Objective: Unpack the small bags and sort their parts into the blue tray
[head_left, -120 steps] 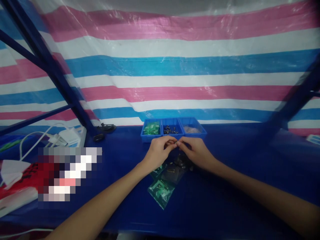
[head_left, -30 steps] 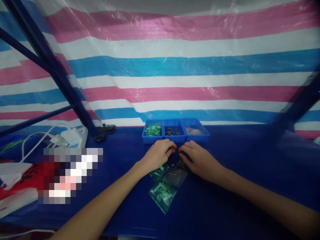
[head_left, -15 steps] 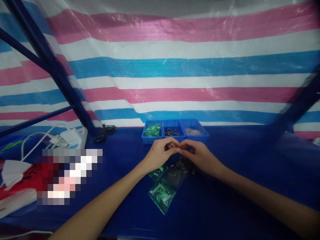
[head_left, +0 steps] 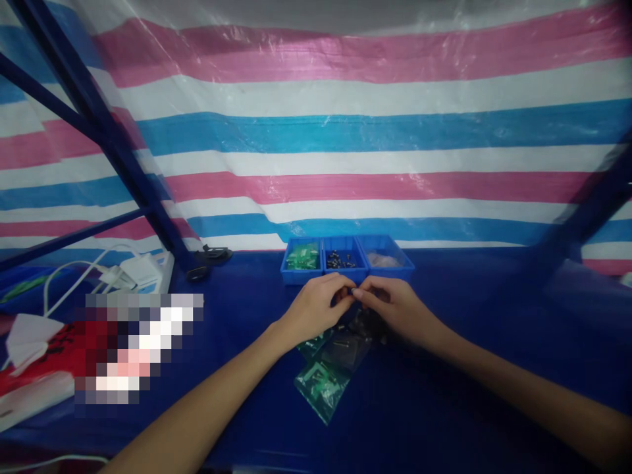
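My left hand (head_left: 318,303) and my right hand (head_left: 390,306) meet at the fingertips just in front of the blue bins. Thumbs and fingers of both are pinched together; whatever sits between them is too small to make out. Below the hands, on the blue table, lie a clear bag with green pieces (head_left: 323,388), a second green bag (head_left: 316,343) partly under my left wrist, and a clear bag with a screw-like piece (head_left: 344,347). A dark bag (head_left: 368,324) is beneath my right hand.
Three joined blue bins hold green packets (head_left: 303,255), small dark metal parts (head_left: 340,259) and pale clear pieces (head_left: 384,261). At left are a power strip with white chargers (head_left: 141,271), a red package (head_left: 59,345) and a white mask (head_left: 30,342). Blue frame bars (head_left: 103,141) rise on the left.
Both hands stay together over the bags. The fingertips have shifted slightly, with the left fingers and thumb a little farther apart. The bags and bins are unchanged.
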